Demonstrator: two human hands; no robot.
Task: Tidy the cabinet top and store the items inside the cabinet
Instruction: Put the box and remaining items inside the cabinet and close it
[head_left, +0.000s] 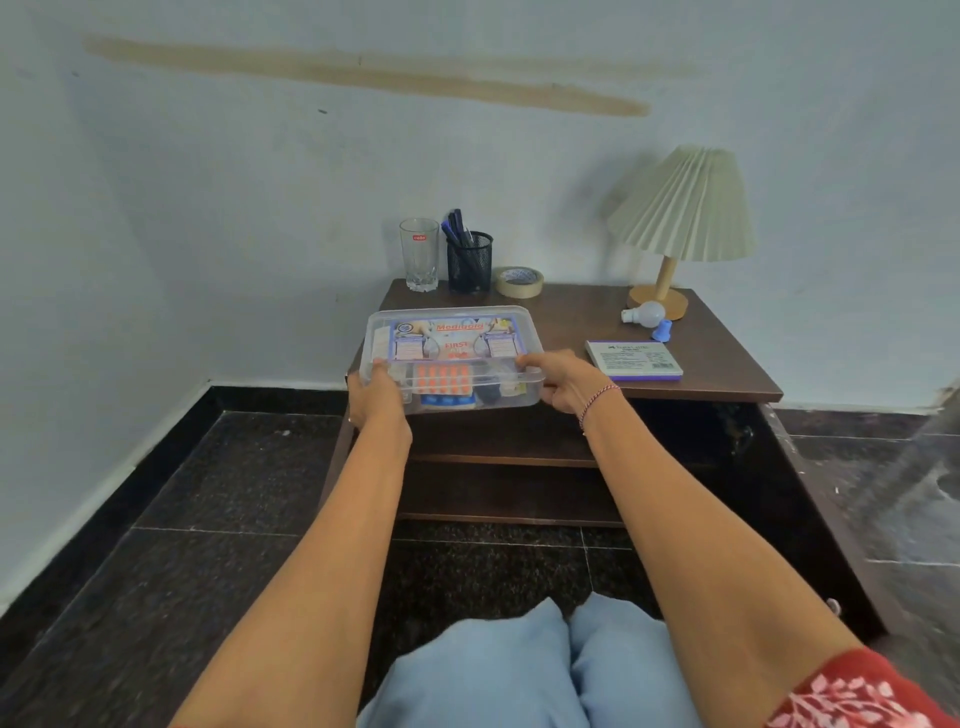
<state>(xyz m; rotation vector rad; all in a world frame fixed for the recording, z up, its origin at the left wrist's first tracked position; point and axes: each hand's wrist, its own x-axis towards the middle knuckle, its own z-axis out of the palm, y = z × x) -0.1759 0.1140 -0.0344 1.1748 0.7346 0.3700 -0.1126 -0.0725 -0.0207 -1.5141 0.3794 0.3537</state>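
A clear plastic first aid box (451, 343) with pill strips inside sits at the front left of the dark wooden cabinet top (597, 312). My left hand (376, 397) grips its near left corner and my right hand (563, 382) grips its near right corner. Below the top, the cabinet is open and a bare shelf (498, 460) shows inside. At the back stand a drinking glass (418, 254), a black mesh pen holder (469, 261) and a tape roll (518, 281). A white bulb (644, 313), a small blue piece (664, 330) and a pad of sticky notes (634, 358) lie to the right.
A table lamp (683, 218) with a pleated shade stands at the back right of the top. The open cabinet door (810, 493) swings out to the right. The pale wall is right behind the cabinet, and dark tiled floor (208, 519) surrounds it. My knees are at the bottom.
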